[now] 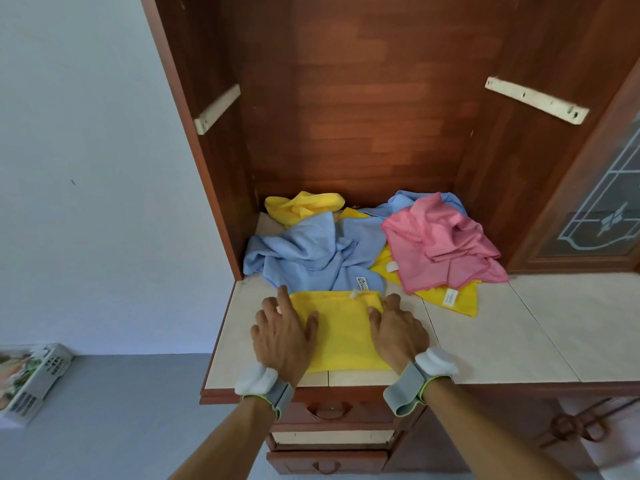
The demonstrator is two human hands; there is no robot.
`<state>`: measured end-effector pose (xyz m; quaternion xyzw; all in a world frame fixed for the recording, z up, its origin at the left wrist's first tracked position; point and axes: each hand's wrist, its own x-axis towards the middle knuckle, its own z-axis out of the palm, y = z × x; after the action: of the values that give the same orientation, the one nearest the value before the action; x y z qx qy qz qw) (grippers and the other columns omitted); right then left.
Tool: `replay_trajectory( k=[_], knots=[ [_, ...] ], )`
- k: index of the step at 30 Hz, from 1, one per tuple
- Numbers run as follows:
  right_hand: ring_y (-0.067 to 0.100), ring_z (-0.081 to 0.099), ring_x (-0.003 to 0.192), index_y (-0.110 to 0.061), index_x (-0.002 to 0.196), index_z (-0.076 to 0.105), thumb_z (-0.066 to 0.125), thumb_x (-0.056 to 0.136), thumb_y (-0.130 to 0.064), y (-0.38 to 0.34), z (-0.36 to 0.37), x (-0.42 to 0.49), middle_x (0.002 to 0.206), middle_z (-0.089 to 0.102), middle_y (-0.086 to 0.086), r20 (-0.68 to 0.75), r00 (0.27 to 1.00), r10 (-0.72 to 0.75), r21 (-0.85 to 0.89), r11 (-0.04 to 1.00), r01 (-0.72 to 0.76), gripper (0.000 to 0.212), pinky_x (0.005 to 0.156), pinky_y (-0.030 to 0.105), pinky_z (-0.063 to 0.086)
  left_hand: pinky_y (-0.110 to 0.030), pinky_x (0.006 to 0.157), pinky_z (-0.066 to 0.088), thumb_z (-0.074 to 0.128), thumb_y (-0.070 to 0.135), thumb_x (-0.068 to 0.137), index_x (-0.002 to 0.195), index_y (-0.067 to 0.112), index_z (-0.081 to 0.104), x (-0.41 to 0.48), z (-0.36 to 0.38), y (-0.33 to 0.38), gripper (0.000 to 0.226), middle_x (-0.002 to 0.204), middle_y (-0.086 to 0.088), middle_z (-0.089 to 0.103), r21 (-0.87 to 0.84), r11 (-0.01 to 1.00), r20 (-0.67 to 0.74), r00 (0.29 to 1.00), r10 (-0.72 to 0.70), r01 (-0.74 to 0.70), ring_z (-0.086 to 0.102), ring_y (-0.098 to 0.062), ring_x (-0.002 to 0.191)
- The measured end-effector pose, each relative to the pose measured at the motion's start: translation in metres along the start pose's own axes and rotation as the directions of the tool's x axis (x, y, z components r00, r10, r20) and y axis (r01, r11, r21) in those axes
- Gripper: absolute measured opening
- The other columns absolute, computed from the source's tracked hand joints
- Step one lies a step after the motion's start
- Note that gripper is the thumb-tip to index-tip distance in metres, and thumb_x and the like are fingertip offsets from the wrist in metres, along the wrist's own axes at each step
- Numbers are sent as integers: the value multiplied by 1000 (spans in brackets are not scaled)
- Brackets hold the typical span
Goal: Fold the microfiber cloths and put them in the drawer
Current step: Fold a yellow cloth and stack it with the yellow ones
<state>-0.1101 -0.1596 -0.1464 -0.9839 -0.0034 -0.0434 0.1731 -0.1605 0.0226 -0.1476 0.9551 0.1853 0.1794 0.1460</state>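
Note:
A yellow microfiber cloth (341, 332) lies flat on the tiled counter (519, 341), near its front edge. My left hand (282, 336) presses flat on the cloth's left edge with fingers spread. My right hand (396, 332) rests on its right edge, fingers slightly bent at the top corner. Behind it lie a crumpled blue cloth (311, 251), a pink cloth (446, 244), another yellow cloth (303, 204) at the back left and a third yellow cloth (453, 297) under the pink one. Below the counter a drawer (330, 438) stands slightly pulled out.
The cloths sit in a wooden cabinet alcove (363, 116) with side walls left and right. A glass-panelled door (602, 209) stands to the right. A grey basket (31, 382) rests on the floor at the left. A lower drawer (327, 462) is closed.

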Motion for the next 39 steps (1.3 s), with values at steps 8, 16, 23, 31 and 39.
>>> replay_trajectory(
  k=[8,16,23,31,39],
  knots=[
    [38,59,106,-11,115,48,42,97,-45,-5,-4,0,116,55,15,61,990,130,60,989,-134,39,78,38,44,-58,112,31,17,75,90,149,20,38,-27,28,34,84,155,-21,32,31,974,245,946,211,-225,33,-44,141],
    [30,67,58,-22,106,32,51,96,-21,6,-36,-13,67,58,8,231,970,-75,610,788,-84,22,53,38,57,-45,123,1,18,81,85,155,35,-1,20,16,-2,86,164,-3,-9,-48,854,479,739,475,-518,-8,-24,152],
    [24,65,61,-28,97,55,38,97,-12,0,-43,-18,65,56,3,225,950,-216,587,808,45,24,62,35,57,-39,86,47,38,92,69,142,18,43,-45,-10,27,104,127,-2,54,-69,765,163,750,641,-640,52,-24,104],
    [27,53,100,-37,116,56,64,75,-25,18,-47,-11,102,43,-1,329,837,-438,185,899,398,44,91,35,47,-31,91,47,45,36,94,144,26,46,-34,-16,-15,51,134,3,60,-517,731,259,732,630,-446,58,-22,117],
    [11,57,67,-24,78,61,75,75,-32,-10,-47,-15,70,60,-4,183,843,-505,667,694,271,17,63,31,44,-49,103,48,66,43,73,108,27,72,-27,-59,-50,39,112,8,73,-763,451,604,759,243,463,67,-16,109]
  ],
)
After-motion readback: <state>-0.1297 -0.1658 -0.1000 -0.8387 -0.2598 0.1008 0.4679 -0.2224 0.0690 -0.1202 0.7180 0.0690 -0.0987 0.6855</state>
